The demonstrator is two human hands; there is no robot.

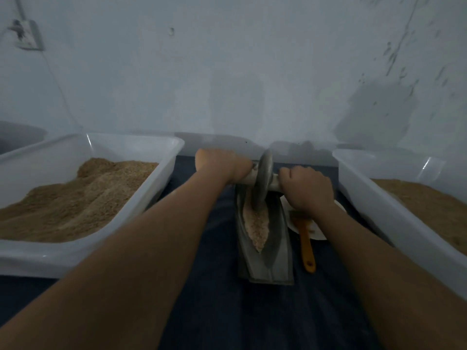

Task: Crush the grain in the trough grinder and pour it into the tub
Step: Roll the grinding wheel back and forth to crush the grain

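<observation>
Fingers of two hands, left hand (222,164) and right hand (307,189), clench one roller axle (274,178) between two tubs (161,178).

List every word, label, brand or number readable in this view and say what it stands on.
None: no text shows on the left tub, right tub, trough grinder, wheel, brush or wall.
The wall fitting is too blurred to read.
</observation>
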